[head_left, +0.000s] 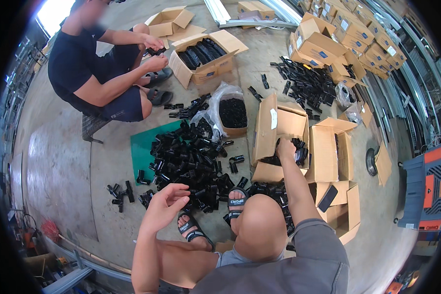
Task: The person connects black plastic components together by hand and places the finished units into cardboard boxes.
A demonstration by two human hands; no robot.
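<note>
A bare concrete floor (pixel 59 161) is seen from above, strewn with cardboard boxes and black plastic fittings. A large pile (pixel 191 161) of the black fittings is spread over the middle of the floor, partly on a green mat (pixel 144 144). Just right of the pile an open box (pixel 279 142) is lying with its flaps up, and more fittings are held inside it.

The right hand (pixel 286 147) is reached into that box, and its fingers are curled down among the fittings there; whether a piece is actually gripped cannot be told, since the fingertips are hidden. The left hand (pixel 167 198) is held loosely open above the near edge of the pile, fingers half bent, with nothing in it. Both feet, in sandals (pixel 235 201), are planted at the near rim of the pile, and a bare knee is raised between the arms.

Behind the pile a clear bag (pixel 230 110) filled with black pieces is propped in a small carton. Farther back a second box (pixel 203 56) packed with rows of fittings is set before another person (pixel 98 68), who is squatting and has a black piece held in both hands. Stacked cartons (pixel 357 34) are ranged along the right, and a second scatter of fittings (pixel 308 81) is lying beside them.
</note>
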